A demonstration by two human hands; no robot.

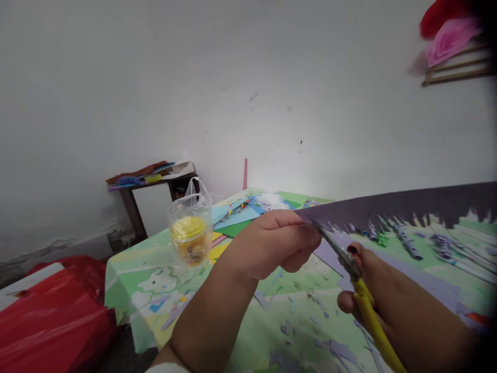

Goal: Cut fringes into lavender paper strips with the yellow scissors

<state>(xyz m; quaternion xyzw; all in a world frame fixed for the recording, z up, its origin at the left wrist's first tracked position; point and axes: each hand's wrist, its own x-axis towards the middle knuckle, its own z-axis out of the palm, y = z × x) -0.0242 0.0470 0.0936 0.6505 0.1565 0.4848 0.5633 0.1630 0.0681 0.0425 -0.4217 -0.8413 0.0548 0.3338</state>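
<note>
Purple-grey paper in a long, narrow strip [388, 206], stretched above the pale green, cloth-covered surface [128, 267] and running out of view to the right. Clamped at the left end in the fingers of the left hand [267, 246]. Closed around yellow-handled metal scissors [351, 267], the right hand [388, 295], with blade tips at the strip, just beside the left fingertips; no telling for certain about the gap between blades. Already snipped into ragged fringe along most of the visible lower edge. Seemingly left uncut only in the short stretch by the left hand, so probably near the end of this fringing; unknown for the hidden part. Below, curled purple paper rolls [407, 242], perhaps finished pieces, near slender white sticks [471, 265]; scattered purple paper scraps [285, 329] too.
</note>
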